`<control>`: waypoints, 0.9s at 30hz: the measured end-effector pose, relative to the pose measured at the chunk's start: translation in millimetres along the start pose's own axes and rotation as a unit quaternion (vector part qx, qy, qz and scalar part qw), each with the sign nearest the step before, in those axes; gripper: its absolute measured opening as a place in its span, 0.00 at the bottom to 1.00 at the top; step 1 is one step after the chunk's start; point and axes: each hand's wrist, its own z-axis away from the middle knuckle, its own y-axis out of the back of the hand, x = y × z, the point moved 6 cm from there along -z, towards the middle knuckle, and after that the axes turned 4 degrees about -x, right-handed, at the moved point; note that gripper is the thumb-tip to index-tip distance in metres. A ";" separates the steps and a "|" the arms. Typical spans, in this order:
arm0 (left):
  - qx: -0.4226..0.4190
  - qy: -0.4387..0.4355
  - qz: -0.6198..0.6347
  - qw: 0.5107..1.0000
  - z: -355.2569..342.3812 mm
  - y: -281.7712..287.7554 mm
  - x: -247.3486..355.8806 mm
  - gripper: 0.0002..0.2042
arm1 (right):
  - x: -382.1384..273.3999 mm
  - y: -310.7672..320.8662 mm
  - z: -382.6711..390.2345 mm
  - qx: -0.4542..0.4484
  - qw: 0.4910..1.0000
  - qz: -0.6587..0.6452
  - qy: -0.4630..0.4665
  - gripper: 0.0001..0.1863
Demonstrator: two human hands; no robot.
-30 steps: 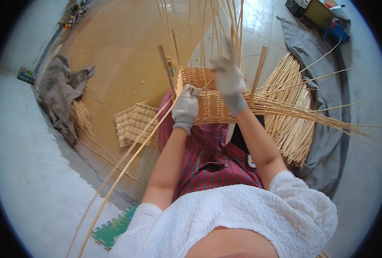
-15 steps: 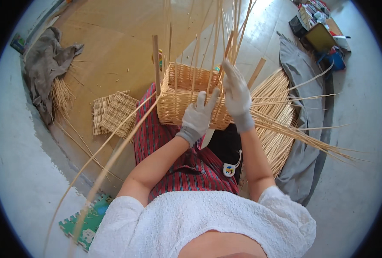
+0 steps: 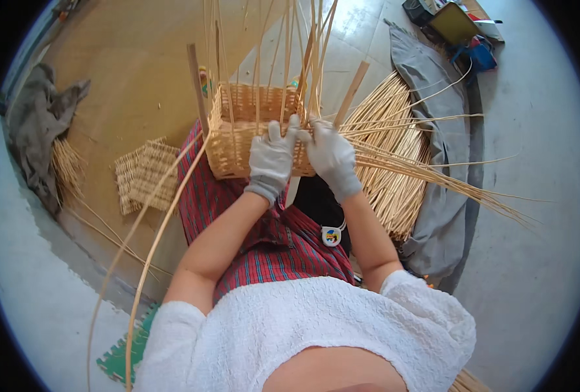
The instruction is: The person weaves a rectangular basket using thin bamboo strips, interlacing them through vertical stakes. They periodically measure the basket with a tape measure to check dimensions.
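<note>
The basket [image 3: 228, 155] is seen over striped cloth [image 3: 201, 196]. Its near right corner is flanked by the left hand [image 3: 271, 159] and right hand [image 3: 331, 153]; what either grip holds cannot be told.

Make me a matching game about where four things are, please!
1. basket
2. green jigsaw-edged mat
3. flat woven panels
4. thick bundle of sticks

A. overlapping, left of the basket
B. at the left hand and right hand
C. right of both hands, next to grey cloth
D. lower left of the picture

Pairs: 1-B, 2-D, 3-A, 4-C
</note>
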 end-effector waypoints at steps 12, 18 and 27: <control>-0.085 0.007 -0.009 0.996 -11.5 17.1 2.7 0.27 | 78.0 9.2 45.4 0.139 0.924 -0.356 -0.033 0.26; 0.090 0.016 0.468 0.879 36.5 14.5 -58.9 0.17 | 15.8 -7.9 3.8 0.006 0.992 -0.122 0.018 0.43; 0.132 0.029 0.807 0.574 86.2 43.8 -172.2 0.18 | -129.4 -30.2 76.0 -0.061 0.863 -0.325 0.382 0.17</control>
